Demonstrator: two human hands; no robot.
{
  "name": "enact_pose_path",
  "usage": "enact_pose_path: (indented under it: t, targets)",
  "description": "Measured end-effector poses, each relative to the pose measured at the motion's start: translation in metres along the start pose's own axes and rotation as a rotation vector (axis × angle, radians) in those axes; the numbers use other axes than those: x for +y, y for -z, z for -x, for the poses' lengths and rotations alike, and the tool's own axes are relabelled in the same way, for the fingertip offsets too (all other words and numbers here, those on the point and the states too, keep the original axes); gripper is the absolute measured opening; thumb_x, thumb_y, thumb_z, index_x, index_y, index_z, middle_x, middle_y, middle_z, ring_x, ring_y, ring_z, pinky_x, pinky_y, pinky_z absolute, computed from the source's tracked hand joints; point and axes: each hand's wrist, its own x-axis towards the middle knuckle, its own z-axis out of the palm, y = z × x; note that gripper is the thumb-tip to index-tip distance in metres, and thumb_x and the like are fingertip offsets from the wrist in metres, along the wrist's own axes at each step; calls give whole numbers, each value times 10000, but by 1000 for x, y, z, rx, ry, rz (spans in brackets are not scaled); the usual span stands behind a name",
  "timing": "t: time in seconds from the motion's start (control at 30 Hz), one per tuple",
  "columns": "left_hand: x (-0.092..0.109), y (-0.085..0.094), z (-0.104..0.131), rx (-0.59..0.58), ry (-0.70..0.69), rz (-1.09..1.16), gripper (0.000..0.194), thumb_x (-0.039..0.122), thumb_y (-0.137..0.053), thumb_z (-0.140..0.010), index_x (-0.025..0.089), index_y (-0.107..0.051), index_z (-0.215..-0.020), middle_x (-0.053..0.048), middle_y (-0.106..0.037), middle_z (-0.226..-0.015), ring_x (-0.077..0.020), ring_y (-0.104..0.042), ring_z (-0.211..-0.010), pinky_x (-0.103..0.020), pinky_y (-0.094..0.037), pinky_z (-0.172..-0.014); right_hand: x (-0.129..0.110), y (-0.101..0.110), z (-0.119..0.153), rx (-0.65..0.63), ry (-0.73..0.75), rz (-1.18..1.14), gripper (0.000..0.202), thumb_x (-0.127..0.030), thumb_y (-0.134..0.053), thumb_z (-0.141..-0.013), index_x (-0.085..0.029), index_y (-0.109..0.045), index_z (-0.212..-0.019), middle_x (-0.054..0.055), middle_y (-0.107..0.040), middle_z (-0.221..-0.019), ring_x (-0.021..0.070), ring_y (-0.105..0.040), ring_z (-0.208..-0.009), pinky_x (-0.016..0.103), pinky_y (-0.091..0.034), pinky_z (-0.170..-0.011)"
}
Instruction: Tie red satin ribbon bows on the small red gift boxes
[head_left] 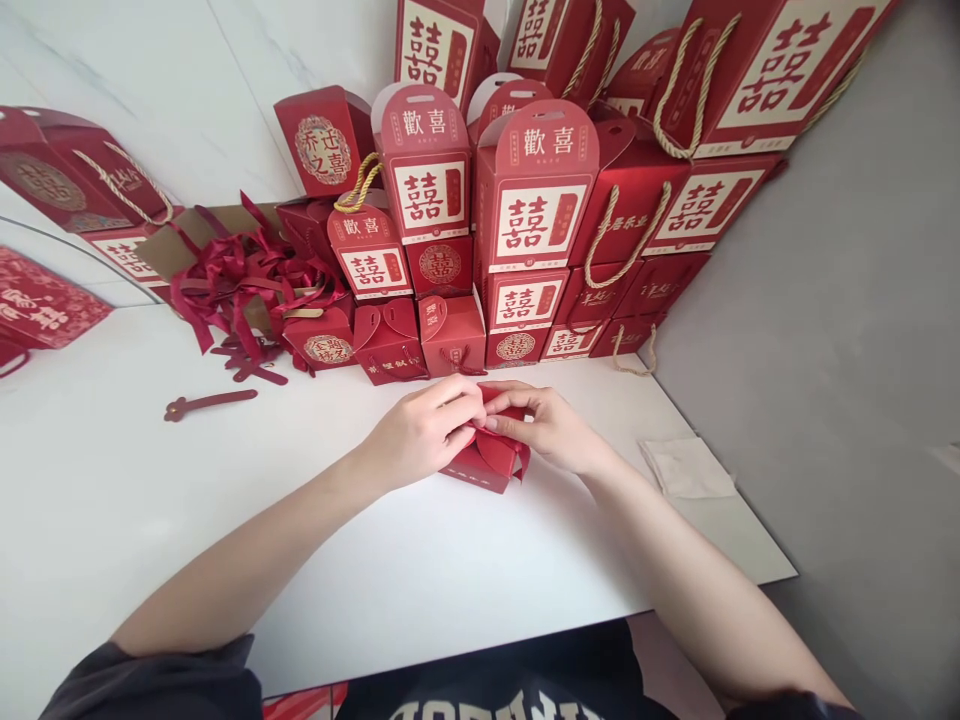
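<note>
On the white tabletop point(390, 580), a small red gift box point(480, 472) sits near the middle, in front of the stacked red gift boxes point(532, 215) at the far side, with a ribbon end point(523, 462) hanging at its right. The left hand point(420, 435) and right hand point(553, 425) meet over its top, the fingers of each pinched closed on it, though the exact part gripped is hidden. Far left lies a heap of dark-red ribbons point(251, 270), with a flower-ended strip point(217, 402) nearer; a folded pale cloth point(688, 468) lies right.
</note>
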Motion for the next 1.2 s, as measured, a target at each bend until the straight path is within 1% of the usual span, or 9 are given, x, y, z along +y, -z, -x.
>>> enact_pose_path:
  t: [0.1,0.2,0.3,0.5,0.67,0.8,0.9,1.1,1.2]
  targets:
    - [1,-1,-1,38,51,-48,114,81,-536,-857,192,-545,-884,-38,-613,-953,-141,-601,-864,-268,-496,-792,3,-1,-1,21,-29,-107,191,-363,-750,-788,-203,-774,-889,77,-692,-1204,240,-648,-1086,416,-472,-998]
    - [3,4,-3,100,186,-282,115,186,-658,-780,183,-547,-807,-38,-604,-853,-188,-557,-804,-328,-448,-730,5,-2,-1,47,-41,-159,186,-363,-770,-761,-210,-783,-866,73,-637,-1316,258,-621,-1158,432,-451,-1042]
    - [3,14,-6,28,329,-375,216,322,-741,-726,186,-583,-667,-9,-596,-727,-187,-514,-727,-352,-381,-708,4,-2,-1,70,-73,-145,180,-366,-773,-751,-204,-783,-830,69,-635,-1318,260,-619,-1159,418,-455,-1033]
    - [-5,29,-12,-139,555,148,264,478,-737,-730,228,-744,-813,2,-659,-758,-155,-546,-723,-300,-413,-699,-3,-1,1,66,-154,-65,252,-412,-742,-754,-162,-751,-783,58,-737,-884,177,-646,-754,319,-519,-701]
    - [-12,30,-13,-210,610,380,247,430,-707,-762,185,-736,-775,4,-678,-698,-125,-520,-633,-257,-412,-613,-5,-1,1,46,-149,-50,249,-398,-707,-779,-151,-690,-751,44,-703,-831,146,-599,-686,294,-490,-653]
    - [-13,35,-13,-276,662,390,240,412,-697,-760,172,-718,-761,-3,-700,-726,-138,-578,-670,-249,-432,-628,-5,4,1,60,-148,-83,200,-342,-664,-809,-167,-623,-722,90,-701,-1091,213,-660,-916,353,-494,-828]
    - [-14,43,-13,-327,684,381,240,408,-679,-767,169,-702,-754,-5,-696,-739,-138,-579,-667,-248,-427,-618,-7,12,2,55,-145,-53,165,-264,-617,-825,-176,-592,-688,101,-613,-1317,263,-602,-1163,393,-437,-973]
    - [-22,53,-14,-458,733,329,275,436,-653,-773,165,-686,-745,-9,-651,-715,-157,-571,-686,-266,-411,-628,-13,25,7,103,-130,116,125,-183,-610,-789,-193,-580,-668,73,-636,-1293,273,-561,-1239,439,-376,-1057]
    - [-24,51,-13,-450,685,344,237,405,-662,-772,181,-676,-846,-6,-633,-781,-152,-551,-706,-262,-398,-627,-11,28,7,72,-109,136,99,-233,-616,-827,-206,-584,-738,60,-651,-1256,262,-564,-1235,451,-374,-1064]
